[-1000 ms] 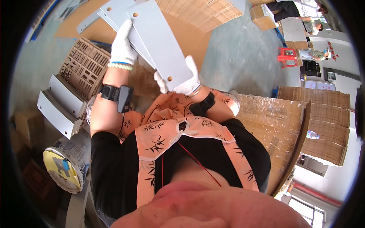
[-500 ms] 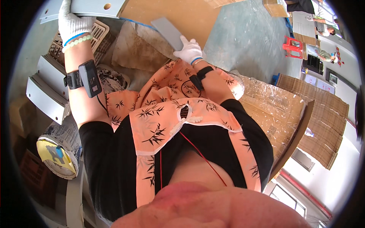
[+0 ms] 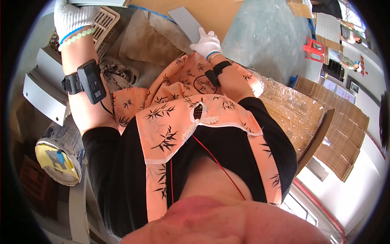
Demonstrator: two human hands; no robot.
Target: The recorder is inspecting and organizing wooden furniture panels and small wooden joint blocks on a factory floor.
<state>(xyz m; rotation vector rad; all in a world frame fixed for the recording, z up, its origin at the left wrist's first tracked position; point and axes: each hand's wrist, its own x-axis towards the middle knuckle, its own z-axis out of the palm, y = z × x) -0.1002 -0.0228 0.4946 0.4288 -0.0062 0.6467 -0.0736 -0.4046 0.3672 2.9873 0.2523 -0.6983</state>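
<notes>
My left hand, in a white knit glove, is at the upper left, its fingertips partly cut off by the frame edge. It grips the end of a light grey panel, of which only a strip shows. My right hand, also gloved in white, has hold of the near end of a flat grey rectangular slab. The slab lies slanted over a tan board. Some of the right fingers are curled and hard to make out.
Beside my left arm are a plastic crate, grey curved panels and a stained bucket. Brown sheeting lies between my arms. A large cardboard piece is at my right; a red stool and people stand farther off.
The view has shifted, so most things sit higher, and less of the light grey panel shows. The slab and my right hand have moved slightly right. Both hands keep their holds.
</notes>
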